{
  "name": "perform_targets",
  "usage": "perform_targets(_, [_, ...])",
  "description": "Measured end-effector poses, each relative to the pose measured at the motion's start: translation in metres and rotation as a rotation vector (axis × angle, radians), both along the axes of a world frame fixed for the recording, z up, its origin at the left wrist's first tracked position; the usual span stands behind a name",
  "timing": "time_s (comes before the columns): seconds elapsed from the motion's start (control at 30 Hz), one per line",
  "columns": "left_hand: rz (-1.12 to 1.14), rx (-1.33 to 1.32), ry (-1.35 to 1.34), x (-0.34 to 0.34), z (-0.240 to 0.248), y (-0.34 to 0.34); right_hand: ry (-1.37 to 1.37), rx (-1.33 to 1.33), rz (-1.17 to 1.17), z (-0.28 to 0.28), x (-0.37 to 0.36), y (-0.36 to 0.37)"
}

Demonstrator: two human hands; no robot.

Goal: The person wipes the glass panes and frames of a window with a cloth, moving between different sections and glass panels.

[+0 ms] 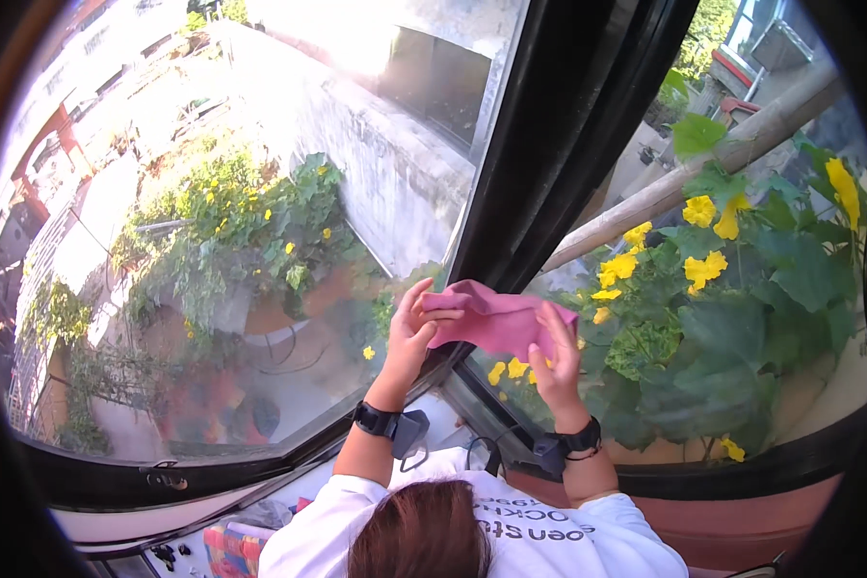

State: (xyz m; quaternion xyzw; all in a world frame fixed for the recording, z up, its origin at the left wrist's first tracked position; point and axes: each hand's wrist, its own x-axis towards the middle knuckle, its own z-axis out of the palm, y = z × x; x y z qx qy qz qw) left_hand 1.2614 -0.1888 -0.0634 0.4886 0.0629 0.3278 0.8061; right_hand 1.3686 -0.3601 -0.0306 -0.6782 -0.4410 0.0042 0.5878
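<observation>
A pink cloth [496, 323] hangs folded between my two raised hands, in front of the dark window frame. My left hand [412, 332] grips its left end, the fingers curled over the edge. At the other end, my right hand [557, 358] has the cloth between thumb and fingers. Part of each hand's grip is hidden behind the fabric. Around each wrist sits a black band [376, 420] with a small grey unit attached. Just behind the cloth, a thick black window post [549, 144] runs up between two glass panes.
Left of the post is a hazy glass pane [250, 376]. On the right, large green leaves [722, 337] and yellow flowers [705, 270] grow close by, below a slanting pole [645, 197]. A black sill [96, 486] curves along the bottom; a colourful patterned item [231, 551] lies at lower left.
</observation>
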Motion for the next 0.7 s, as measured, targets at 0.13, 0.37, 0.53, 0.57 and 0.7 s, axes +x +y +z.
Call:
perform_targets(0.13, [0.170, 0.110, 0.103, -0.010, -0.005, 0.009, -0.101, -0.009, 0.130, -0.016, 0.004, 0.065])
perform_targets(0.37, [0.411, 0.090, 0.224, -0.018, -0.009, 0.011, -0.113, -0.003, -0.111, -0.043, 0.015, 0.113])
perform_targets(0.53, [0.542, 0.002, 0.162, -0.015, -0.009, 0.007, 0.037, 0.060, -0.027, -0.048, 0.012, 0.117])
perform_targets(0.57, [0.570, 0.023, 0.161, -0.014, -0.010, 0.007, 0.034, 0.064, -0.033, -0.048, 0.013, 0.116])
perform_targets(0.7, [0.601, -0.058, 0.104, -0.016, -0.010, 0.007, -0.031, -0.004, -0.084, -0.048, 0.015, 0.112])
